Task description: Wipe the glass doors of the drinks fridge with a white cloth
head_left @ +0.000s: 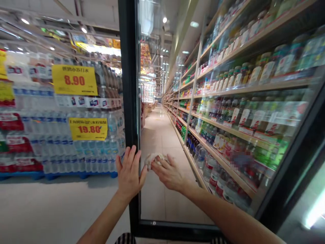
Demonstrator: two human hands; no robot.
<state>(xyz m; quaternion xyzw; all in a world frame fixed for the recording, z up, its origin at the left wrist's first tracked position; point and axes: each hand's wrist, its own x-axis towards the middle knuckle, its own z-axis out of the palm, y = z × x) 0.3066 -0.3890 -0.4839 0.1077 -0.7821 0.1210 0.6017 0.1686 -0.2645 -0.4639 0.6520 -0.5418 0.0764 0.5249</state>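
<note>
A tall glass door (162, 206) with a black frame (130, 84) stands directly in front of me. My left hand (129, 171) lies against the left upright of that frame, fingers stretched and spread, holding nothing. Just to its right, my right hand (167, 171) presses a crumpled whitish cloth (149, 160) on the glass. The fingers cover part of the cloth. Both forearms reach up from the bottom edge of the view.
Shelves of bottled drinks (236, 115) appear in the glass on the right, along a long aisle floor (154, 135). On the left, packs of bottles (63, 145) are stacked on blue pallets (83, 175), with yellow price signs (74, 80) in front.
</note>
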